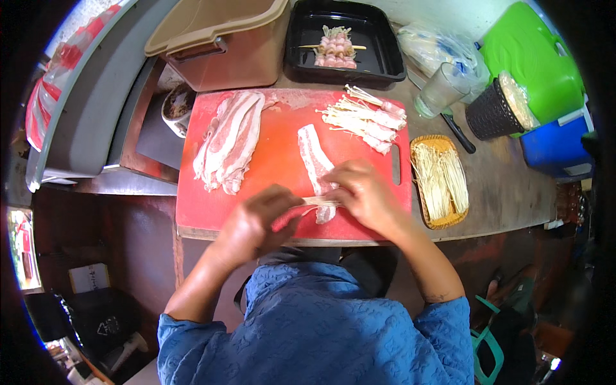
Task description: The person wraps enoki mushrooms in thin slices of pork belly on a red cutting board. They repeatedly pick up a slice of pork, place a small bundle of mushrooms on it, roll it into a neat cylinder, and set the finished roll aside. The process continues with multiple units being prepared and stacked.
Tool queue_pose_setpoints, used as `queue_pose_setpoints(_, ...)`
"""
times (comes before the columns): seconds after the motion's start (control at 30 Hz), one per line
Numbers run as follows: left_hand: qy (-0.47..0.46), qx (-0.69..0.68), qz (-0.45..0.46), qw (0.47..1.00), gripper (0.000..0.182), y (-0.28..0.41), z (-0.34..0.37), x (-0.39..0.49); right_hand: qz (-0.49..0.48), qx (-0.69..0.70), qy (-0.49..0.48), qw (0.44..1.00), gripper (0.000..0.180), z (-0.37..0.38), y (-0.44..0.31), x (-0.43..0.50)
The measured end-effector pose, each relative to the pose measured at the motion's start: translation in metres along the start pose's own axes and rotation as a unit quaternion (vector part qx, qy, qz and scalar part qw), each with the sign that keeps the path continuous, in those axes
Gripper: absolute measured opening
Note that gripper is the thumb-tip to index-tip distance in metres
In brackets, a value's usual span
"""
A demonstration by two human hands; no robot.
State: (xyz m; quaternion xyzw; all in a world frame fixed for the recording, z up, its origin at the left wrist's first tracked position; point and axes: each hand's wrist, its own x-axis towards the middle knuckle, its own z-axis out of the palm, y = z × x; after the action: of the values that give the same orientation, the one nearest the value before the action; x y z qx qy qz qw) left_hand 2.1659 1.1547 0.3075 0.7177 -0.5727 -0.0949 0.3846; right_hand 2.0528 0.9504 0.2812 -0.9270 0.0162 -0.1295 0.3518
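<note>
A single strip of raw bacon (pixel 313 149) lies lengthwise on the red cutting board (pixel 284 110). Across its near end is a small bunch of enoki mushrooms (pixel 317 200), held between both hands. My left hand (pixel 260 216), somewhat blurred, pinches the bunch at its left end. At the other end, the fingers of my right hand (pixel 358 190) grip the mushrooms over the bacon and hide part of both. A pile of bacon strips (pixel 231 144) rests on the board's left side. Several bacon-wrapped enoki rolls (pixel 370 120) are gathered at its upper right.
Beside the board sits a wicker tray of enoki (pixel 440 178). A black-handled knife (pixel 459 132), a drinking glass (pixel 440 91) and a dark woven cup (pixel 495 110) stand farther right. Behind are a brown bin (pixel 231 57) and a black pan (pixel 375 72) holding skewered rolls (pixel 335 48).
</note>
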Motion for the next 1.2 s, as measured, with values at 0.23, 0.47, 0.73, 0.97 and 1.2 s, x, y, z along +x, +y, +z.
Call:
queue_pose_setpoints(0.23,-0.078,0.205,0.174,0.960,0.019,-0.010,0.048,0.005,-0.002,0.011,0.004,1.000,0.022,0.005,0.004,-0.029)
queue_pose_setpoints(0.47,-0.110,0.282,0.170,0.938,0.014,-0.006,0.052,0.010,-0.045,-0.033,0.026,0.998,0.021,0.016,0.005,-0.031)
queue_pose_setpoints(0.73,-0.061,0.097,0.075,0.991,0.012,-0.011,0.039,0.023,-0.079,-0.062,0.030,0.994,0.025,0.015,-0.003,-0.035)
queue_pose_setpoints(0.97,0.025,-0.032,-0.028,0.999,0.017,-0.025,0.035,0.037,0.018,0.042,0.051,0.998,0.015,0.025,0.006,-0.027)
queue_pose_setpoints(1.2,-0.012,0.058,0.120,0.991,0.022,-0.017,0.034,0.020,0.141,0.129,-0.018,0.981,0.012,0.010,0.004,-0.011)
